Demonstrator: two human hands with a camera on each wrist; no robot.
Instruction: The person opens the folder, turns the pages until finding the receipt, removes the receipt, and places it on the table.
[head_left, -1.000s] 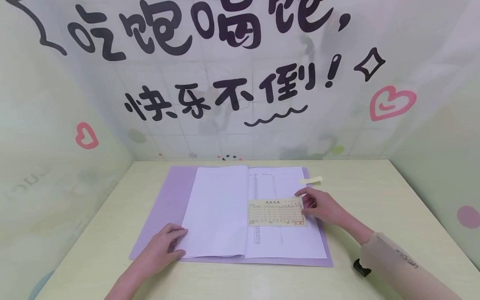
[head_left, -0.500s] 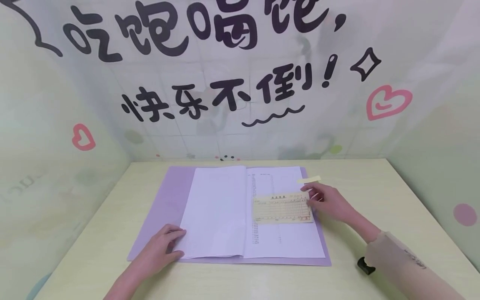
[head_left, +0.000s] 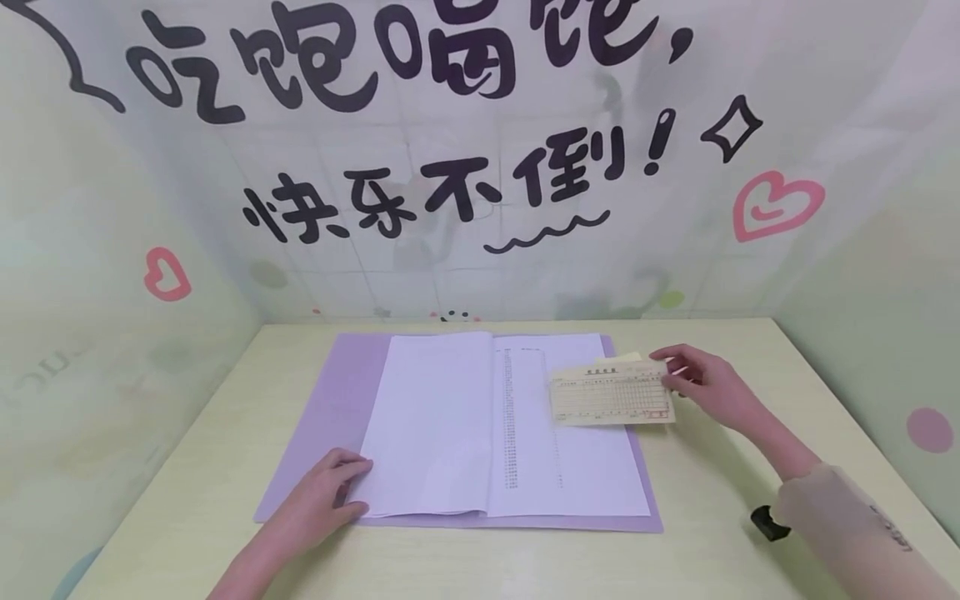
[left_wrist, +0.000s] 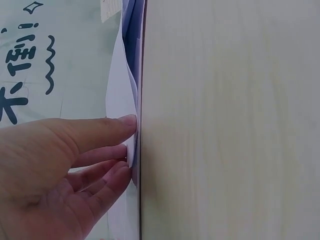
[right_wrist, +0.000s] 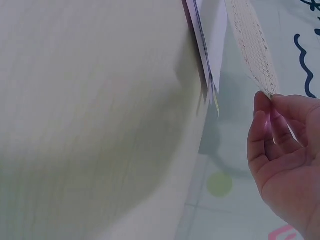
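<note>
A purple folder lies spread on the table with white pages in it. My left hand rests at the lower left of the blank left page, thumb and fingertips touching the paper. Between thumb and fingers, my right hand pinches the right edge of a cream receipt slip. The slip hangs above the right page, which bears a printed list. In the right wrist view the slip stands clear of the folder's edge. Partly hidden behind it, a pale yellow sticky tab juts from the right page.
The light wooden table runs back to a printed wall, with further walls at both sides. A small black object shows beside the right sleeve.
My right hand has lifted the receipt slip off the right page and carried it up and to the right, uncovering more of the list. The left hand stays in place.
</note>
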